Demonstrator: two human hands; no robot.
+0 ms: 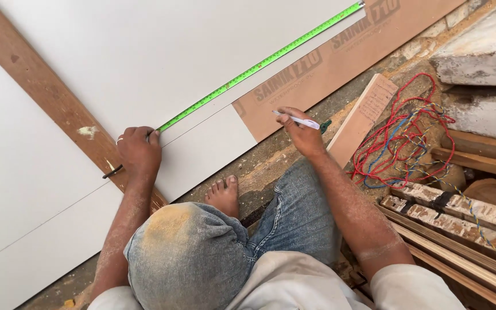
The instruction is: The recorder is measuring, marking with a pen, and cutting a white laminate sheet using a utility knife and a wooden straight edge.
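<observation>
I see left hand [139,150] fingers pressed together on green tape measure [259,64] at white board [144,51] near edge, right hand [299,131] fingers clamped on white pen [297,120] past the edge, open board beyond.

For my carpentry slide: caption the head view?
Left hand pins green tape measure on white board; right hand holds pen.

The left hand [139,150] is reaching toward eleven o'clock, pressing flat with its fingers curled. The right hand [301,133] is pointing toward twelve o'clock, its fingers pinching shut. Both arms are bending.

One tape measure [259,63], one pen [297,119]
</observation>
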